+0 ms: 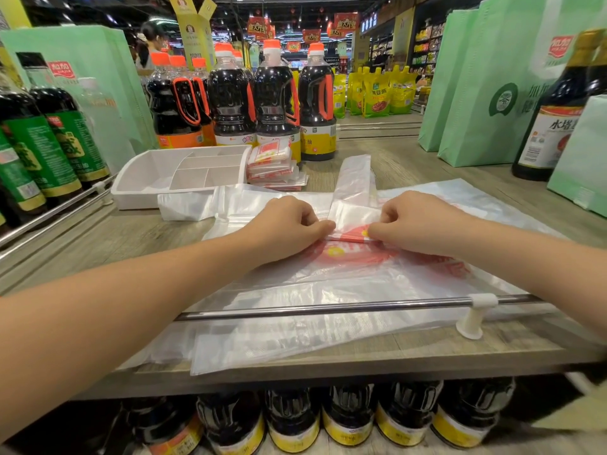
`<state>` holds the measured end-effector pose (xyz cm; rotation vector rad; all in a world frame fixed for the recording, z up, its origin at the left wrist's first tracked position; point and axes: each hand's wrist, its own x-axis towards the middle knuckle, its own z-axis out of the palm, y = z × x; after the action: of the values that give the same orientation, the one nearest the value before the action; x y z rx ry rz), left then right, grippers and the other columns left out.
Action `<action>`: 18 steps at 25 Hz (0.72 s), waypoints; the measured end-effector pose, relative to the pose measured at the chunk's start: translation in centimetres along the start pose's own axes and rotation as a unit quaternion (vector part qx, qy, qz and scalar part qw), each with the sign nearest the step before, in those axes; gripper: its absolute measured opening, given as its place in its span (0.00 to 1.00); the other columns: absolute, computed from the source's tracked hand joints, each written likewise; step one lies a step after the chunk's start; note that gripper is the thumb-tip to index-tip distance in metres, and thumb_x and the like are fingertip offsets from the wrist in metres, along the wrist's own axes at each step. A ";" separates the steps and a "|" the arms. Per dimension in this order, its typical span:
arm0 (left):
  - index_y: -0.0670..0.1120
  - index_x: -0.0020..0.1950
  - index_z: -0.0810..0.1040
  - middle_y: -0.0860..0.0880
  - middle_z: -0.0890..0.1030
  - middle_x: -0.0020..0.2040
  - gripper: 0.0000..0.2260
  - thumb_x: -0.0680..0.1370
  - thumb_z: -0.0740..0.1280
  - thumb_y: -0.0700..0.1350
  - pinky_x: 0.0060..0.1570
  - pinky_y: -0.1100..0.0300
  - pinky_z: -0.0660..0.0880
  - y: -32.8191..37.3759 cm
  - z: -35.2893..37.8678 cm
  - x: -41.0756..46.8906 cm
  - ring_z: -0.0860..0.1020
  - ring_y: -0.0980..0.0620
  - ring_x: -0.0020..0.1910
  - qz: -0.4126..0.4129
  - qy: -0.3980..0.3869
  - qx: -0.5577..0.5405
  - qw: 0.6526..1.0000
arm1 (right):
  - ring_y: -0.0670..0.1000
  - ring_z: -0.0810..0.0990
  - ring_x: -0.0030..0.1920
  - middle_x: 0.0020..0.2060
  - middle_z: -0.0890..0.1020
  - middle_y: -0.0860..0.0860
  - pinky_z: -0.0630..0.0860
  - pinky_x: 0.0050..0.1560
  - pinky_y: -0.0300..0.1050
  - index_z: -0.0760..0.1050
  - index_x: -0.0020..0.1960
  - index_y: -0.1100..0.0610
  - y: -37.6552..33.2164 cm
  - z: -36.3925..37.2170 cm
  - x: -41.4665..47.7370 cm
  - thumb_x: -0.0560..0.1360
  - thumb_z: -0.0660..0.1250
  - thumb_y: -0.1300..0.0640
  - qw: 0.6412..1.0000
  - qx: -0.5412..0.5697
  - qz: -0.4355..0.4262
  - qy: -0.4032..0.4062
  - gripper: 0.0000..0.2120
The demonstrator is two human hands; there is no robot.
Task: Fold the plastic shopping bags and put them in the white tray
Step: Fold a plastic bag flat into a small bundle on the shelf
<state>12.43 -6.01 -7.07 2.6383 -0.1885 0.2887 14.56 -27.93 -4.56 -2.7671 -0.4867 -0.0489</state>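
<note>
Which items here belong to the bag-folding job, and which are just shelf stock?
Job: strip-folded bag, pinched by left hand and right hand; flat bags underneath; folded bag stack; white tray.
Lying about: soy sauce bottles; green tote bags; yellow pouches; metal rail.

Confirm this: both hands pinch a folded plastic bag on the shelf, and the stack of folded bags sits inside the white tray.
Wrong on one point. In the head view the stack of folded bags lies on the shelf beside the white tray, not inside. Both the left hand and right hand do pinch the folded plastic bag.
</note>
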 end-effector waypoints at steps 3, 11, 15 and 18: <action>0.49 0.46 0.76 0.54 0.78 0.44 0.11 0.77 0.69 0.56 0.37 0.63 0.68 0.0 0.0 -0.2 0.76 0.58 0.42 0.041 0.037 0.018 0.998 | 0.47 0.76 0.41 0.44 0.79 0.49 0.68 0.37 0.43 0.76 0.46 0.53 0.5 0.3 0.2 0.74 0.70 0.43 0.997 -0.018 -0.058 0.055 0.13; 0.52 0.71 0.73 0.53 0.73 0.72 0.19 0.83 0.61 0.56 0.66 0.63 0.66 0.3 -0.4 -0.6 0.72 0.54 0.67 0.132 -0.096 0.057 0.985 | 0.49 0.74 0.61 0.66 0.73 0.48 0.66 0.55 0.40 0.74 0.66 0.48 0.9 0.5 0.1 0.80 0.62 0.44 0.989 -0.068 -0.133 0.024 0.17; 0.56 0.75 0.68 0.55 0.70 0.75 0.23 0.81 0.60 0.61 0.69 0.56 0.68 -0.1 -0.9 -0.3 0.72 0.54 0.67 0.132 -0.139 0.079 0.978 | 0.49 0.70 0.69 0.71 0.71 0.47 0.65 0.67 0.42 0.68 0.74 0.47 0.7 0.2 -0.2 0.81 0.57 0.39 0.983 -0.095 -0.154 -0.040 0.25; 0.51 0.75 0.70 0.51 0.76 0.68 0.24 0.81 0.61 0.59 0.63 0.57 0.71 0.2 -1.0 -0.2 0.76 0.51 0.62 0.165 -0.110 0.132 0.971 | 0.49 0.71 0.67 0.69 0.72 0.47 0.67 0.68 0.47 0.67 0.74 0.48 0.6 -0.2 -0.5 0.76 0.58 0.32 0.979 -0.108 -0.158 -0.064 0.32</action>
<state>11.98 -5.66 -6.14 2.8935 -0.7125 0.1348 14.33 -28.72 -4.61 -2.8842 -1.0084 0.0021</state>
